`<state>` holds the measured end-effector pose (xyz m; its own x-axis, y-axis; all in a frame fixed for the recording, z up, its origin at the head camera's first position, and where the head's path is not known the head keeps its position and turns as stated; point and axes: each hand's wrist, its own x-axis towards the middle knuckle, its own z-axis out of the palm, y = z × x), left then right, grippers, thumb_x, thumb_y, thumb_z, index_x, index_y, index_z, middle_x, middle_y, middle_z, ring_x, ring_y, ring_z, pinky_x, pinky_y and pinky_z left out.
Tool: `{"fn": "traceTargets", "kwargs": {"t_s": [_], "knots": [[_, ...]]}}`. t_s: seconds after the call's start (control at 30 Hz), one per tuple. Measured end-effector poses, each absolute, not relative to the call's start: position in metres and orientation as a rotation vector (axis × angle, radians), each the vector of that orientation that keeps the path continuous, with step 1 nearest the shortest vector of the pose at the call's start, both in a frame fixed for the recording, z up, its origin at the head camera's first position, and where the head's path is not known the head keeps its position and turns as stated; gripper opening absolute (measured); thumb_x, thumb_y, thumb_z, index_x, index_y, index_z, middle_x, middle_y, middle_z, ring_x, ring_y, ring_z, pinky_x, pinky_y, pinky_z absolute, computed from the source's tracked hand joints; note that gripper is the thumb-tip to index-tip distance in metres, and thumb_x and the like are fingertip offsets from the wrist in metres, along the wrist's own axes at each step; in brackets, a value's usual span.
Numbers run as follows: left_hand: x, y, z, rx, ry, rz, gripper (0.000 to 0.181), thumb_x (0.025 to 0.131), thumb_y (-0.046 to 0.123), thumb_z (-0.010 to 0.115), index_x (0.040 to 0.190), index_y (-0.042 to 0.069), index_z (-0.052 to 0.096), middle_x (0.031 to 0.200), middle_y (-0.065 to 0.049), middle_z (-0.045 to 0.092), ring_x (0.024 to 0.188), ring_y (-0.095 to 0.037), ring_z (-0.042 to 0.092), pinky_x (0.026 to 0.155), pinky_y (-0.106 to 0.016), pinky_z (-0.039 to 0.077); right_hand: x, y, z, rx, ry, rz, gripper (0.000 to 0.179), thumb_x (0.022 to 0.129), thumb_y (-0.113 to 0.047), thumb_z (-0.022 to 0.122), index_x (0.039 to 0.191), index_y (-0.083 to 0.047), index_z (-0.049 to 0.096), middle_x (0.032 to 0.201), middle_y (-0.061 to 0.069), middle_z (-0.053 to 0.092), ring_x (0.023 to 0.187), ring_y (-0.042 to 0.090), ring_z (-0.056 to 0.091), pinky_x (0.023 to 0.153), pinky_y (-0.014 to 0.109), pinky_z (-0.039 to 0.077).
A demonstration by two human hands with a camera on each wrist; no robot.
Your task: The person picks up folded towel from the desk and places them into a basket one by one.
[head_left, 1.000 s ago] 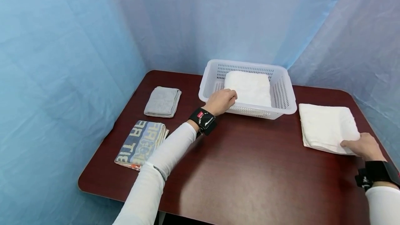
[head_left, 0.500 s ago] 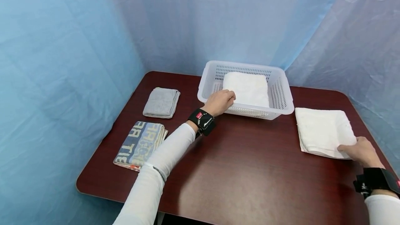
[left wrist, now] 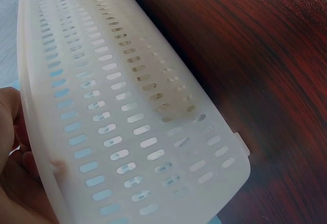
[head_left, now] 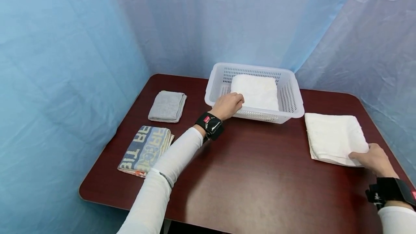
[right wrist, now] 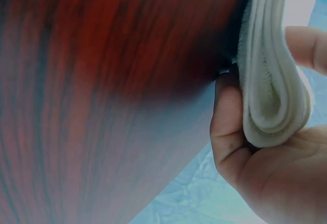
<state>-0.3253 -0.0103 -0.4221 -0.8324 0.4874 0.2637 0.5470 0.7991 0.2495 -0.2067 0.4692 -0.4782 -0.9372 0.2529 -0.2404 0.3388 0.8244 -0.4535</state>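
My left hand [head_left: 226,106] grips the near rim of a white slotted plastic basket [head_left: 294,113] at the back of the table. In the left wrist view the fingers [left wrist: 7,121] curl at the rim, beside the slotted wall [left wrist: 117,106]. A folded white towel [head_left: 255,89] lies inside the basket. On the right, my right hand [head_left: 375,160] pinches the near right corner of another folded white towel [head_left: 334,136], thumb on top. The right wrist view shows this towel's layered fold [right wrist: 271,91] between thumb and fingers.
A folded grey towel [head_left: 167,106] lies on the left of the dark red-brown table [head_left: 260,187]. Nearer, a folded blue and yellow lettered towel [head_left: 146,151] lies partly behind the left sleeve [head_left: 172,169]. Blue curtains [head_left: 211,21] stand behind the table and along its sides.
The right hand and its white towel have shifted slightly left and nearer. The left hand stays at the basket rim; the whole view has shifted a little.
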Motion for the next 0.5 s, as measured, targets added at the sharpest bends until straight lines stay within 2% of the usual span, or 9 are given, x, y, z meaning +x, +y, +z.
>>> {"fn": "traceTargets", "kwargs": {"t_s": [0.1,0.23,0.37,0.5], "knots": [[-0.3257,-0.0104,-0.4221,-0.817,-2.801,-0.475,0.022,0.103,0.018,0.051,0.114,0.016,0.07,0.107,0.002,0.069,0.093,-0.012,0.063,0.075,-0.027,0.051,-0.2059,0.4686,-0.4792,0.463,2.837,-0.756,0.086,0.089,-0.02,0.064,0.132,0.036,0.014,0.12,0.051,0.027,0.097,0.056,0.041,0.075,0.059,0.046],[-0.3262,-0.0104,-0.422,-0.82,-2.797,-0.467,0.022,0.103,0.018,0.052,0.113,0.016,0.07,0.107,0.002,0.07,0.093,-0.012,0.064,0.076,-0.027,0.051,-0.2043,0.4669,-0.479,0.471,2.834,-0.764,0.087,0.088,-0.019,0.064,0.133,0.035,0.013,0.122,0.052,0.025,0.102,0.059,0.038,0.084,0.066,0.042],[-0.3258,-0.0104,-0.4218,-0.819,-2.793,-0.464,0.021,0.102,0.018,0.052,0.113,0.016,0.071,0.106,0.002,0.07,0.093,-0.012,0.064,0.076,-0.028,0.051,-0.2022,0.4652,-0.4781,0.462,2.839,-0.769,0.086,0.088,-0.018,0.063,0.133,0.036,0.013,0.123,0.053,0.025,0.103,0.059,0.037,0.085,0.067,0.041],[-0.3257,-0.0104,-0.4213,-0.824,-2.792,-0.466,0.022,0.102,0.018,0.052,0.113,0.016,0.071,0.106,0.002,0.07,0.092,-0.012,0.064,0.076,-0.028,0.051,-0.1996,0.4635,-0.4762,0.45,2.851,-0.768,0.084,0.088,-0.018,0.063,0.132,0.036,0.014,0.12,0.051,0.027,0.097,0.056,0.04,0.078,0.062,0.044]]}}
